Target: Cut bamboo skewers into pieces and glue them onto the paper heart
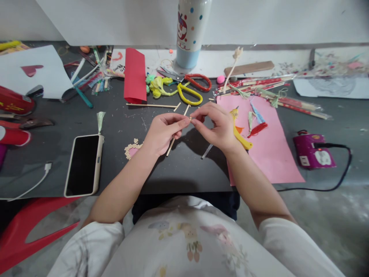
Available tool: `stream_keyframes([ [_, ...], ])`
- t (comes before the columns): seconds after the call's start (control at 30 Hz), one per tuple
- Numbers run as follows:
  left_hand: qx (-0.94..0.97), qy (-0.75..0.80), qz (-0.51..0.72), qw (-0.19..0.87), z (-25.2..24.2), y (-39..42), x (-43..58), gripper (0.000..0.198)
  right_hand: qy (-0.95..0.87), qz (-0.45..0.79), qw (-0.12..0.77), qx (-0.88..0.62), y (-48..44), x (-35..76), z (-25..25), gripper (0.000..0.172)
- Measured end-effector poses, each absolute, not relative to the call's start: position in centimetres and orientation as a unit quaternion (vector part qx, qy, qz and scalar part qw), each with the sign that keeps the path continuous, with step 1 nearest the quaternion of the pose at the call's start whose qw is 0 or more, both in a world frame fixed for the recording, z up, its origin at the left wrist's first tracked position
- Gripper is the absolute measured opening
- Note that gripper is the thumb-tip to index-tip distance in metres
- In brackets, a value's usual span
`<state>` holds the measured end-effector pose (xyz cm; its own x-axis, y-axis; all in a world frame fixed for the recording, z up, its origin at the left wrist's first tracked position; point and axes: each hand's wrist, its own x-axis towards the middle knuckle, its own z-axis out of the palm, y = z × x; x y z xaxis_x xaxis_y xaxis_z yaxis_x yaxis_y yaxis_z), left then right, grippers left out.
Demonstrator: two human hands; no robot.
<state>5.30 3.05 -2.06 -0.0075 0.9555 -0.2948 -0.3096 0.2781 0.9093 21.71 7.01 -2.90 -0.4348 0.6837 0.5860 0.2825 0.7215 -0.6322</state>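
Note:
My left hand and my right hand meet fingertip to fingertip above the desk. Both are closed in a pinch around a tiny pale piece, too small to name. A thin wooden stick runs slantwise past my left fingers, which cover part of it; whether they touch it I cannot tell. Beside my left wrist lies a pink shape edged with small beige discs, partly hidden by the forearm. Another thin stick lies beyond the hands, near scissors with red and yellow handles.
A tall bottle stands at the back beside a red folded card. Pink paper lies under my right forearm, with tassels on it. A phone is at left; a purple box with a cable is at right.

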Motion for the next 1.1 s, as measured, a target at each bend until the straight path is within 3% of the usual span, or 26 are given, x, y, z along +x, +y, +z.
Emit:
stream_keyframes([
  [1.1, 0.329, 0.517, 0.485, 0.624, -2.5, 3.4, 5.1, 0.028, -0.829, 0.231, 0.427, -0.277, 7.6, 21.6, -3.9, 0.012],
])
